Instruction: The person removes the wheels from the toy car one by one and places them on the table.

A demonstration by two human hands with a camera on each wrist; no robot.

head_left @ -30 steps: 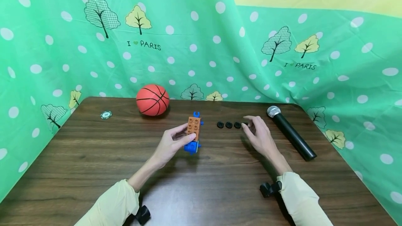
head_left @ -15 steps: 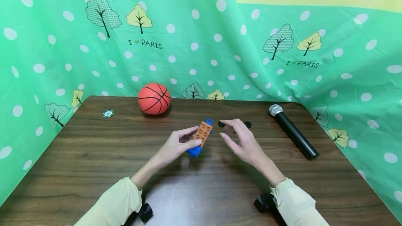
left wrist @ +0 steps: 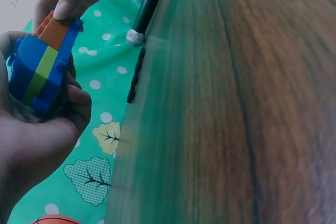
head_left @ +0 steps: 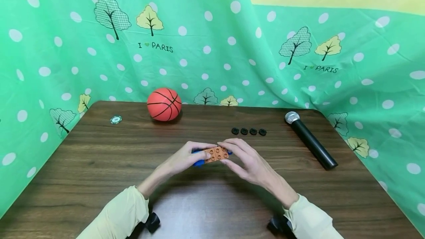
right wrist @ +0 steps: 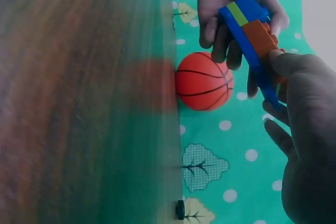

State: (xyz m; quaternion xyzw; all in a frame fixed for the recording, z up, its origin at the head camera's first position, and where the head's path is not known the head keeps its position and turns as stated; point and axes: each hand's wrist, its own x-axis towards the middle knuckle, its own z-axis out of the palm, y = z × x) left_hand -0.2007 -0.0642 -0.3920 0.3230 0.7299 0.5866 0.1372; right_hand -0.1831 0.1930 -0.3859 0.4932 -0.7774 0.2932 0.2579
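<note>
A building-block vehicle body (head_left: 216,154) is held up over the table between both hands. It has orange studded bricks (right wrist: 260,38) on a long blue base (right wrist: 247,48), with a lime-green strip (left wrist: 41,77) and a blue block at one end. My left hand (head_left: 179,160) grips the blue end, its thumb over the orange bricks. From the other end my right hand (head_left: 254,163) pinches the body, its thumb on the orange brick in the right wrist view. Just beyond the hands, several small black wheels (head_left: 253,131) lie in a row on the table.
A small red basketball (head_left: 164,104) sits at the back of the wooden table (head_left: 99,169). Left of it lies a poker chip (head_left: 116,120). A black microphone (head_left: 310,139) with a silver head lies at the right. Green printed cloth (head_left: 206,28) hangs behind.
My right hand has come from over the row of wheels to the block body and now pinches it. My left hand has turned the body from pointing away to lying nearly sideways.
</note>
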